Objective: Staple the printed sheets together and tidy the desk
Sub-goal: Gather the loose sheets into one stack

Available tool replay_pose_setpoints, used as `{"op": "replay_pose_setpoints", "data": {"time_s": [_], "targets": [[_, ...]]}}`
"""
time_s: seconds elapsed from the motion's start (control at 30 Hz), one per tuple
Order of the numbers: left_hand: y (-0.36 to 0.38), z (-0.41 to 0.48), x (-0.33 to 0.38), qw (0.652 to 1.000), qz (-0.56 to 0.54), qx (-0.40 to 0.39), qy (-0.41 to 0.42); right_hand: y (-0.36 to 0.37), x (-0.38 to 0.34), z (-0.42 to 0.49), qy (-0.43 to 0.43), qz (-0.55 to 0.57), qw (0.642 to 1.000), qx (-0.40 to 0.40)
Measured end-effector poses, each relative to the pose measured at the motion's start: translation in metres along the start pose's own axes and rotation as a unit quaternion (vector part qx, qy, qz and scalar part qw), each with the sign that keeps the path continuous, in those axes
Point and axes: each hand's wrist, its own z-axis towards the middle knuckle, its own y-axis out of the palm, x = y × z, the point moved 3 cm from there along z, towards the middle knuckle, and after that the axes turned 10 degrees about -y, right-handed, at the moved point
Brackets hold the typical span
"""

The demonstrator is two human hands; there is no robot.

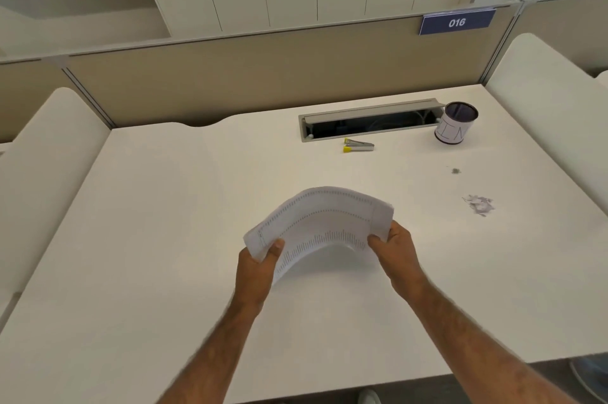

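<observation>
**Two hands on the sheets, stapler untouched**

Through the head camera I saw the thin stack of white printed sheets [324, 222] held just above the middle of the smooth, cream-white laminate desk [164, 239] and bowed upward into an arch. The left hand [260, 267] pinched the stack's left end, thumb on top. The right hand [398, 249] gripped the right end, fingers curled beneath. The paper looked limp and matte, with rows of fine grey print, and its edges were slightly fanned at the right rather than squared.

I judged the task to be near its start. I could see no staple in the stack, though one would be too small to make out. The small silver metal stapler with yellow end caps [358, 145] lay well apart, farther back, just in front of the open grey metal cable trough [368, 120]. Stapling was left to do, and tidying too. A little heap of crumpled grey-white paper scraps [479, 205] and a dark speck [455, 170] lay on the right of the desk, near a round, dark-rimmed pot wrapped in white paper [455, 123].
</observation>
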Motion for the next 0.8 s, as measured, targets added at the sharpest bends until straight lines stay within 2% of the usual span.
{"op": "replay_pose_setpoints", "data": {"time_s": [0.2,0.33,0.5,0.63,0.8], "targets": [[0.004,0.0,-0.001,1.0,-0.012,0.006,0.008,-0.007,0.006,0.001,0.011,0.014,0.999,0.047],[-0.001,0.004,0.003,0.999,-0.021,0.015,0.032,-0.012,0.002,0.002,0.008,0.044,0.998,0.036],[-0.003,0.011,-0.005,1.0,-0.019,0.019,0.003,-0.017,0.013,0.003,0.029,0.015,0.998,0.047],[-0.001,0.01,-0.001,1.0,-0.014,0.003,0.025,-0.016,0.012,0.005,0.026,0.017,0.998,0.055],[0.0,0.015,-0.018,1.0,0.006,0.006,-0.016,-0.01,0.019,0.002,0.042,-0.021,0.999,0.011]]}}
